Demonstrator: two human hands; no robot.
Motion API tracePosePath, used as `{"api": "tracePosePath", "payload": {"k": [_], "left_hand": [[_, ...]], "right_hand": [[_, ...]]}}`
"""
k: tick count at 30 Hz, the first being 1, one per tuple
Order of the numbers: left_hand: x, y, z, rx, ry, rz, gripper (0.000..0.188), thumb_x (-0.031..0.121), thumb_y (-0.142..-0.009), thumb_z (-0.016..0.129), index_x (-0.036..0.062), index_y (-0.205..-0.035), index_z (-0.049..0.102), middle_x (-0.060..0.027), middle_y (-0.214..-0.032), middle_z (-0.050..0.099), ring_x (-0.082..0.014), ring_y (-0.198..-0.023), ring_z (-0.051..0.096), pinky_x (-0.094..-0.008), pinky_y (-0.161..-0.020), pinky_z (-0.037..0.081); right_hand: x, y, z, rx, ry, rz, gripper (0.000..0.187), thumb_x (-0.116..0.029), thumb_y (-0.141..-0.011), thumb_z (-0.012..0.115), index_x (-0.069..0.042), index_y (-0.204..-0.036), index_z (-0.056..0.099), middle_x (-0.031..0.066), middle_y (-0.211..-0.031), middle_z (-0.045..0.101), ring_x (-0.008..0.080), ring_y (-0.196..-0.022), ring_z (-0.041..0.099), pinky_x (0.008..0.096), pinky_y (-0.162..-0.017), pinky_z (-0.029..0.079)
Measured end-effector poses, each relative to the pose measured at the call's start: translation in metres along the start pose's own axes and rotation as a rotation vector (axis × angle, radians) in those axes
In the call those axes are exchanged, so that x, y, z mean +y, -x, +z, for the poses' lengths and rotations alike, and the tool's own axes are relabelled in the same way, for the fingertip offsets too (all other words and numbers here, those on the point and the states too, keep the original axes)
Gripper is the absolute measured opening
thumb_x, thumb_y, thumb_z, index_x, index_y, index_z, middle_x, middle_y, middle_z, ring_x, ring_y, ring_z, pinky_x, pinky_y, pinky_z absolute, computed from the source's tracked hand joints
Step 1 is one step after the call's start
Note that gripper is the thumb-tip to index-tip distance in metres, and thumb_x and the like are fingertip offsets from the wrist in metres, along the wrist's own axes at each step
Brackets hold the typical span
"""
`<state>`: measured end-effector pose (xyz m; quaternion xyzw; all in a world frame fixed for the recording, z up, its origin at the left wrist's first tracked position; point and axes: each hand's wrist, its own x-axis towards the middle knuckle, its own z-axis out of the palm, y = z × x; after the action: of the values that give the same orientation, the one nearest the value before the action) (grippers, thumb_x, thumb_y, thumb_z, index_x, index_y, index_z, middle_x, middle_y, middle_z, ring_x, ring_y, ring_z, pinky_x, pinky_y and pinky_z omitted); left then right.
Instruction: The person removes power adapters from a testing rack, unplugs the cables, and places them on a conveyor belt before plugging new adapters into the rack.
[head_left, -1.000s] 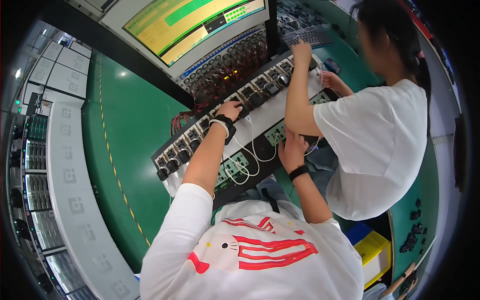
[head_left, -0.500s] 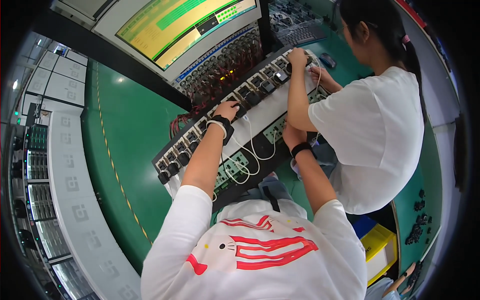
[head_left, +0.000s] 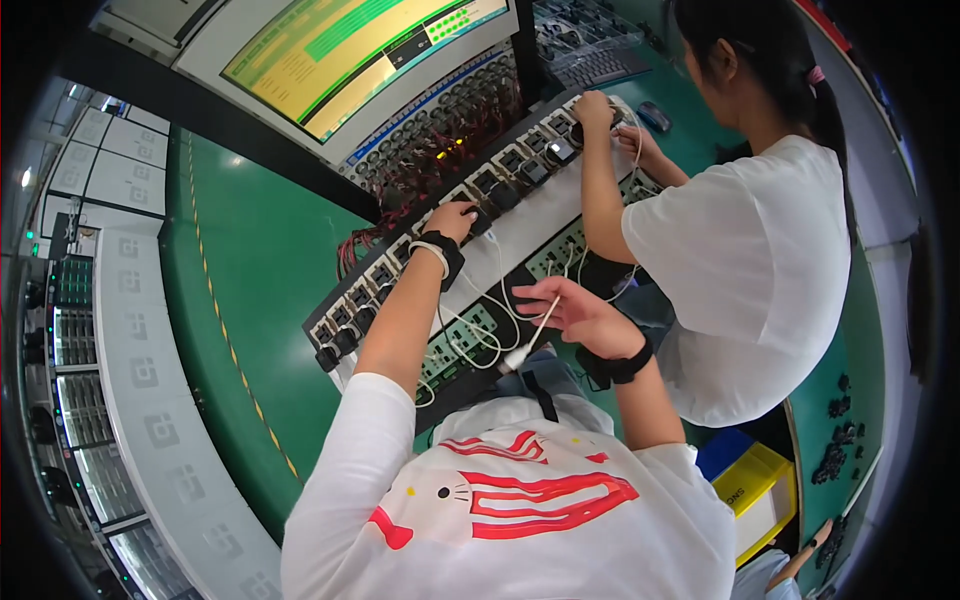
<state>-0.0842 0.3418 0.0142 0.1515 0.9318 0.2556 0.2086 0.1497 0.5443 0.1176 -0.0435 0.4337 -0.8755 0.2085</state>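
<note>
My left hand (head_left: 452, 220) is closed on a black power adapter (head_left: 480, 222) seated in the long row of sockets (head_left: 398, 262). A white cable comes out beside that adapter. My right hand (head_left: 585, 315) is raised above the near edge of the rack, its fingers partly stretched. Between them it holds a white cable (head_left: 545, 322), whose thick white plug (head_left: 515, 360) hangs toward my body. Below the sockets lie green boards with ports (head_left: 470, 335) and looping white cables. Several black adapters (head_left: 345, 338) sit at the left end of the row.
Behind the row stands a test cabinet with a lit screen (head_left: 365, 60) and red wiring (head_left: 400, 200). At my right a co-worker in a white shirt (head_left: 740, 270) has both hands at the row's far end. A keyboard (head_left: 600, 68), a mouse (head_left: 655, 117) and a yellow bin (head_left: 768, 495) are nearby.
My right hand has come up off the green board toward me, now with a white cable and plug in its fingers. My left hand stays at the black adapter.
</note>
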Motion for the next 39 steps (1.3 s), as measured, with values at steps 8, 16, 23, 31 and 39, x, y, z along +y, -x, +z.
{"api": "tracePosePath", "payload": {"k": [8,16,23,31,39], "left_hand": [[0.036,-0.037,-0.015,-0.038,-0.005,0.085,0.047,0.038,-0.077,0.061,0.0034,-0.11,0.064,-0.0184,-0.11,0.062,-0.033,-0.103,0.058,-0.0381,-0.09,0.045],[0.036,-0.059,0.016,0.026,0.008,0.109,0.041,0.03,-0.074,0.069,0.0085,-0.109,0.065,-0.0176,-0.105,0.064,-0.0322,-0.099,0.06,-0.0371,-0.088,0.046],[0.04,-0.058,0.019,-0.002,0.083,0.025,0.04,0.029,-0.073,0.07,0.0103,-0.109,0.066,-0.0179,-0.102,0.065,-0.0312,-0.096,0.061,-0.0361,-0.086,0.047],[0.04,-0.051,0.017,0.054,0.077,0.071,0.038,0.027,-0.074,0.068,0.0085,-0.108,0.066,-0.0183,-0.096,0.066,-0.0312,-0.093,0.063,-0.0353,-0.083,0.047],[0.047,-0.048,0.013,-0.006,0.108,0.03,0.037,0.025,-0.075,0.067,0.0095,-0.109,0.066,-0.019,-0.096,0.066,-0.032,-0.091,0.063,-0.0356,-0.082,0.047]], "right_hand": [[-0.071,0.0,0.058,0.395,1.518,-0.299,0.006,-0.007,-0.078,0.061,-0.005,-0.084,0.061,0.0128,-0.075,0.051,0.031,-0.073,0.053,0.0364,-0.066,0.043],[0.065,-0.125,-0.075,0.558,-0.18,0.265,0.031,-0.039,-0.095,0.043,-0.01,-0.092,0.054,-0.0047,-0.063,0.032,0.0082,-0.048,0.028,0.0222,-0.045,0.025],[0.111,-0.178,-0.129,0.87,0.387,0.097,0.029,-0.032,-0.095,0.043,-0.007,-0.093,0.057,-0.0008,-0.07,0.054,0.0114,-0.048,0.039,0.0268,-0.043,0.032],[0.103,-0.174,-0.098,0.992,0.936,-0.047,0.032,-0.027,-0.094,0.044,0.0,-0.082,0.056,0.0199,-0.076,0.06,0.0395,-0.075,0.058,0.0438,-0.067,0.043],[0.098,-0.19,-0.093,1.05,0.792,-0.069,0.03,-0.024,-0.092,0.046,0.001,-0.077,0.055,0.0231,-0.075,0.059,0.0438,-0.075,0.055,0.0484,-0.066,0.043]]}}
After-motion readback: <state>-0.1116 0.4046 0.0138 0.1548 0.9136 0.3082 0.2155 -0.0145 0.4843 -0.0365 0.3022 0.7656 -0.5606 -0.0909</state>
